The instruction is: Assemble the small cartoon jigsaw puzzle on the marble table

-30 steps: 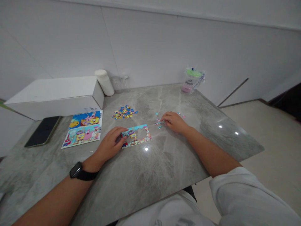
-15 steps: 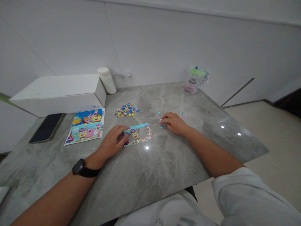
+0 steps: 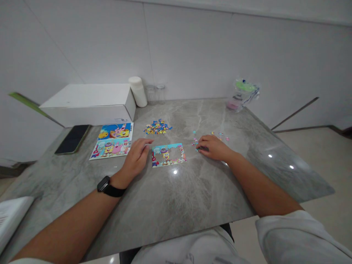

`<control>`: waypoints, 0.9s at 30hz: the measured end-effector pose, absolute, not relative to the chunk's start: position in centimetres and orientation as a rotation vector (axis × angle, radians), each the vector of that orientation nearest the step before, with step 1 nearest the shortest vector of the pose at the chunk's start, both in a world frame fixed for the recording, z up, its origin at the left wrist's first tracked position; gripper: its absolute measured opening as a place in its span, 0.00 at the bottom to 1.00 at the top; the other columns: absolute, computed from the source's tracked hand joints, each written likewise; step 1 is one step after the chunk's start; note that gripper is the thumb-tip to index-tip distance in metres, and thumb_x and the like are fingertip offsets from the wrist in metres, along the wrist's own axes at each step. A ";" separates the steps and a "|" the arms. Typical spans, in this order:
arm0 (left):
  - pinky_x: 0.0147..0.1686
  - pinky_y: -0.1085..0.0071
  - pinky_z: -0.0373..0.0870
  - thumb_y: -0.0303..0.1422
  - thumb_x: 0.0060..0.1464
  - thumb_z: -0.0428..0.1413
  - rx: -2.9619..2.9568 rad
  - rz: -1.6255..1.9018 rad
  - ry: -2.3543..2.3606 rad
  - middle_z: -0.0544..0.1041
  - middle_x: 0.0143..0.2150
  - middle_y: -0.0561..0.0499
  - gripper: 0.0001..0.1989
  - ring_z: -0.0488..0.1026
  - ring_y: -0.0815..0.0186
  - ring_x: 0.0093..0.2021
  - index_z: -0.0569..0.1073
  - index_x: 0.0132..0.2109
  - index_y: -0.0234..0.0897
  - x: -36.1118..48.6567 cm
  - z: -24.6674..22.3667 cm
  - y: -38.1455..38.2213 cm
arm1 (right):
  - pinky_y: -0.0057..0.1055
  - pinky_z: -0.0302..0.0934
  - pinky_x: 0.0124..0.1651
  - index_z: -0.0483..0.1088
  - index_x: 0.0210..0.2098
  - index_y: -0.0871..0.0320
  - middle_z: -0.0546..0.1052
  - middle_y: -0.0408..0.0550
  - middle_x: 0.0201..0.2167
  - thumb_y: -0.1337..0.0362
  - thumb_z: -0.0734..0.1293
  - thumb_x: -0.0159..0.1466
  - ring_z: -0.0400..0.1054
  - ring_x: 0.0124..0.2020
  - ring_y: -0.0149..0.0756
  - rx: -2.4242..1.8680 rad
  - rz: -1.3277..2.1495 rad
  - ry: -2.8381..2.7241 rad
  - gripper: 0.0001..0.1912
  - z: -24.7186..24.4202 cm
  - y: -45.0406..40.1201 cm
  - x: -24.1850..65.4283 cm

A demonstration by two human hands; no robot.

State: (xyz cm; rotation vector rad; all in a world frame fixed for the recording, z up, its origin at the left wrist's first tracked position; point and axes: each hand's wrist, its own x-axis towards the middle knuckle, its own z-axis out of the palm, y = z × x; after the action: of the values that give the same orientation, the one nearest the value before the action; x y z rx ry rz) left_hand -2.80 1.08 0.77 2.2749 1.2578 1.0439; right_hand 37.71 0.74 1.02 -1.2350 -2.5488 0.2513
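Note:
A partly assembled cartoon jigsaw puzzle (image 3: 165, 154) lies flat on the grey table; its border is joined and gaps show the tabletop inside. My left hand (image 3: 136, 157), with a black watch on its wrist, rests just left of the puzzle, apart from it, fingers stretched out and holding nothing. To the right of the puzzle, my right hand (image 3: 213, 147) has its fingers curled down, the tips pinched at a small teal puzzle piece (image 3: 197, 149). Several loose pieces (image 3: 220, 134) are scattered around that hand. The fingertips partly hide what they grip.
A heap of puzzle pieces (image 3: 158, 127) lies behind the puzzle. At left are a printed picture sheet (image 3: 112, 147), a phone (image 3: 73, 139) and a white box (image 3: 88, 114). A white bottle (image 3: 138, 92), two glasses (image 3: 160, 93) and a bagged cup (image 3: 242, 96) stand near the wall.
My left hand has drawn off the puzzle to its left, and its fingers have straightened. My right hand stays among the loose pieces. The whole view has shifted, with everything appearing further right.

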 end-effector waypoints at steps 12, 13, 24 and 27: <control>0.63 0.53 0.69 0.39 0.73 0.47 2.284 1.061 1.225 0.78 0.56 0.43 0.16 0.74 0.55 0.59 0.74 0.57 0.39 -2.7 0.3 1.1 | 0.34 0.66 0.39 0.79 0.42 0.53 0.80 0.46 0.34 0.58 0.71 0.63 0.73 0.34 0.37 -1.336 0.896 -2.088 0.10 2.1 0.4 35.2; 0.63 0.53 0.69 0.39 0.73 0.47 2.294 1.062 1.214 0.78 0.56 0.43 0.15 0.74 0.55 0.59 0.74 0.57 0.40 -2.7 0.3 1.1 | 0.34 0.66 0.39 0.78 0.42 0.54 0.80 0.45 0.33 0.56 0.72 0.63 0.73 0.33 0.36 -1.308 0.978 -2.001 0.12 2.5 0.6 34.4; 0.61 0.53 0.70 0.36 0.71 0.51 2.337 1.058 1.131 0.78 0.54 0.42 0.13 0.74 0.55 0.57 0.75 0.56 0.39 -2.6 0.7 0.8 | 0.32 0.68 0.40 0.76 0.42 0.53 0.80 0.43 0.35 0.51 0.79 0.56 0.72 0.34 0.33 -1.047 1.309 -1.576 0.20 4.7 3.7 24.7; 0.60 0.53 0.71 0.36 0.70 0.52 2.317 1.060 1.119 0.79 0.52 0.43 0.11 0.74 0.56 0.56 0.77 0.52 0.40 -2.4 0.8 0.8 | 0.33 0.68 0.41 0.76 0.42 0.53 0.80 0.43 0.34 0.49 0.78 0.58 0.73 0.35 0.34 -1.056 1.225 -1.548 0.19 2.7 3.6 23.4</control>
State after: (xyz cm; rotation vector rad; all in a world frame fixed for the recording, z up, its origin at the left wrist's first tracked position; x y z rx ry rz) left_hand -2.42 0.85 0.82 2.3166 1.1188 1.0605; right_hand 23.45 3.57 2.68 -1.0558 -1.5484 1.2247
